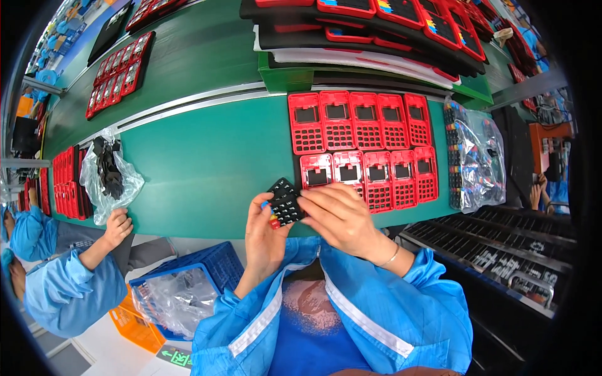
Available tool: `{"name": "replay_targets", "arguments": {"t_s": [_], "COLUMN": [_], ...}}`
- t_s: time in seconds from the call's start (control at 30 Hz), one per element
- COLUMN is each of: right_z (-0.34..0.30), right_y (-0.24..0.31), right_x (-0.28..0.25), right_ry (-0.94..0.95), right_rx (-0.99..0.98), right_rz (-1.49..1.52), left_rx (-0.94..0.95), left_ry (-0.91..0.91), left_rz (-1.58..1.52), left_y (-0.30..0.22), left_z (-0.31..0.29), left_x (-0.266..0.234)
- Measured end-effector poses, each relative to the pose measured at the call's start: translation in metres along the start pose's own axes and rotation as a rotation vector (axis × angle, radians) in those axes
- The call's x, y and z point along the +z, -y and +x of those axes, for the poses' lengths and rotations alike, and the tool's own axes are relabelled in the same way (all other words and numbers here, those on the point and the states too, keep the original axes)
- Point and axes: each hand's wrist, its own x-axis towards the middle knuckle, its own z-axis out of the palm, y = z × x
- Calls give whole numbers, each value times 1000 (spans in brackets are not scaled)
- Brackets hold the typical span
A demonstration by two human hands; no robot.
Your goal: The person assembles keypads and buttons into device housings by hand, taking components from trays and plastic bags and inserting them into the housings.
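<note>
A black rubber keypad (285,203), with pale markings and a few blue, yellow and red keys along one edge, is held up over the near edge of the green table. My left hand (262,237) grips its left side between thumb and fingers. On the opposite side, my right hand (343,219) pinches the keypad's edge with its fingertips. Just beyond and to the right, red plastic device housings (365,122) lie in two rows, each with a screen window and key holes. My right hand partly covers the near row.
Clear bags of keypads (480,156) lie right of the housings. Stacked trays (370,37) stand on a green shelf behind. At left are a bag of black parts (108,172) and a co-worker's hand (117,227). A blue crate (216,266) sits below the table edge.
</note>
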Motion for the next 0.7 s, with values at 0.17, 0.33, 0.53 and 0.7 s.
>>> {"name": "replay_targets", "arguments": {"t_s": [0.17,0.33,0.53,0.7], "right_z": [6,-11,-17,-33], "right_y": [2,0,10,19], "right_x": [9,8,-1,15], "right_ry": [42,-9,29,18], "right_rx": [24,210,56,-16], "right_rz": [121,298,47,41], "left_rx": [-42,-110,-29,5], "left_ry": [87,106,62,63], "left_rz": [-20,-65,-162,-215], "left_y": [8,15,20,19], "left_z": [0,-1,-3,-5], "left_x": [-8,-7,6,3]}}
